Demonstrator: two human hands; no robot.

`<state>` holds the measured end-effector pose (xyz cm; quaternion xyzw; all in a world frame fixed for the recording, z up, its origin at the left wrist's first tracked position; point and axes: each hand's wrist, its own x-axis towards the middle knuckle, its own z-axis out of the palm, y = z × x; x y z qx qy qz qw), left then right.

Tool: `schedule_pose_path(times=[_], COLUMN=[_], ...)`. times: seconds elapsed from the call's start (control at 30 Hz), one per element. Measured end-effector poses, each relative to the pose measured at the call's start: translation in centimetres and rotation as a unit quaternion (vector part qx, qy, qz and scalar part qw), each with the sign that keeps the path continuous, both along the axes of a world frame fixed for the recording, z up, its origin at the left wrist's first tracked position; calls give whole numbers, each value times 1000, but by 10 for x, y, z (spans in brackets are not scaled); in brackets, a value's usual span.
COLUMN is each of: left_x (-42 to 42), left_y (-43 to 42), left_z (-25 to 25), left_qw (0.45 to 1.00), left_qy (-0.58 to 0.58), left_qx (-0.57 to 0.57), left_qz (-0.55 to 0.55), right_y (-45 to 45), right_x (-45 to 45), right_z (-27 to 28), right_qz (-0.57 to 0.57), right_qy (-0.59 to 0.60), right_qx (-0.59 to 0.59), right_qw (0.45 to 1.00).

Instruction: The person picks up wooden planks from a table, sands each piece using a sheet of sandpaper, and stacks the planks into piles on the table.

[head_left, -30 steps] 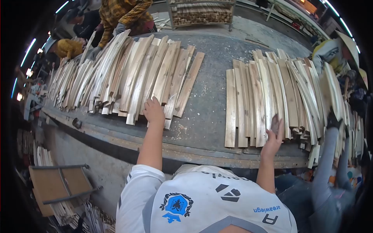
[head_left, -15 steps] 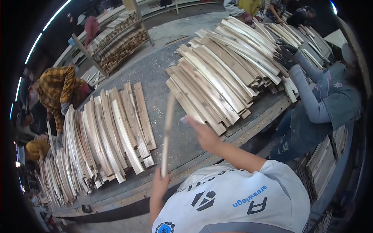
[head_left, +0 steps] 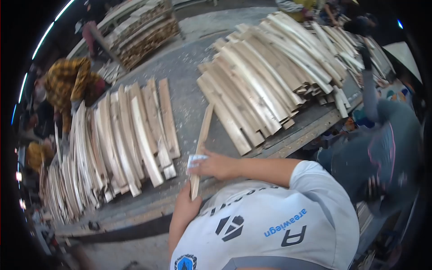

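Strip (head_left: 204, 130) sits with its near end clasped in my left hand (head_left: 187, 200), apparently for steadiness. My right hand (head_left: 216, 165) holds a pale pad (head_left: 193, 160) against it

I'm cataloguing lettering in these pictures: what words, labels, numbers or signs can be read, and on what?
"areawiegn", probably: blue, on the white shirt.
"A", or a similar mark: black, same shirt.
Dark chest lettering: too distorted to read.
Blue crest: no words readable.
White-and-blue piece under the right hand: too blurred.
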<state>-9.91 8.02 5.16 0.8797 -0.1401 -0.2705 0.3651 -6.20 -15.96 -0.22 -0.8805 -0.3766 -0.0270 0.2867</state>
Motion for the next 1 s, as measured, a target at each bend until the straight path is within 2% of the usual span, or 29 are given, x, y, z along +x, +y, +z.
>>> schedule_pose_path(times=[0.07, 0.1, 0.17, 0.23, 0.27, 0.3, 0.37, 0.4, 0.43, 0.47, 0.5, 0.57, 0.63, 0.67, 0.7, 0.73, 0.77, 0.8, 0.87, 0.9, 0.97, 1.0], left_x=[2, 1, -4, -4, -1, 0, 4, 5, 5, 3, 2, 4, 2, 1, 0, 1, 2, 2, 5, 6, 2, 1], left_y=[-3, -3, -4, -6, -6, 0, 3, 5, 6, 7, 7, 7, 8, 9, 10, 10, 10, 10, 12, 13, 16, 17], left_z=[23, 26, 29, 35, 37, 30, 36, 37, 34, 28, 24, 27, 27, 24, 22, 22, 23, 23, 25, 25, 20, 18], left_qw=[998, 998, 994, 994, 995, 995, 991, 972, 962, 950, 937, 908, 888, 884, 881, 871, 860, 849, 790, 757, 723, 706], left_qy=[14, -10, -58, -49, -50, -80, 105, 194, 226, 256, 286, 327, 347, 345, 344, 359, 374, 388, 430, 449, 471, 483], left_qx=[61, 68, 80, 78, 75, 51, -38, -82, -103, -125, -147, -195, -230, -242, -253, -263, -275, -286, -367, -405, -434, -445], left_qz=[-2, 14, 41, 50, 52, 34, 81, 99, 112, 125, 137, 172, 195, 200, 205, 208, 212, 217, 237, 247, 259, 265], right_y=[12, 1, -24, -21, -18, -7, 12, 9, 1, -20, -31, -15, 13, 12, 9, 3, -4, -3, 7, 11, 14, 7], right_x=[-9, 4, 43, 32, 31, 20, -3, 7, 26, 42, 56, 41, 11, 14, 20, 27, 36, 46, 42, 31, 30, 36], right_z=[14, 32, -7, -10, -9, -1, 22, 22, 22, -9, -9, -23, 5, 22, 36, 42, 13, 12, 14, -16, -36, -22], right_qz=[117, 56, -158, -120, -100, -40, 75, -51, -177, -167, -202, -114, 18, -45, -109, -170, -198, -224, -256, -82, -21, -52], right_qy=[14, 155, 296, 89, -26, -13, 10, 186, 355, 158, -62, -45, -47, 102, 249, 392, 346, 296, 369, -2, 123, 145], right_qx=[57, 32, 153, 11, -56, -18, 55, 131, 198, 105, 5, 37, 90, 110, 127, 140, 180, 216, 268, 112, 162, 120], right_qw=[991, 986, 930, 989, 993, 999, 996, 972, 896, 967, 977, 992, 995, 988, 954, 893, 899, 903, 852, 990, 979, 981])
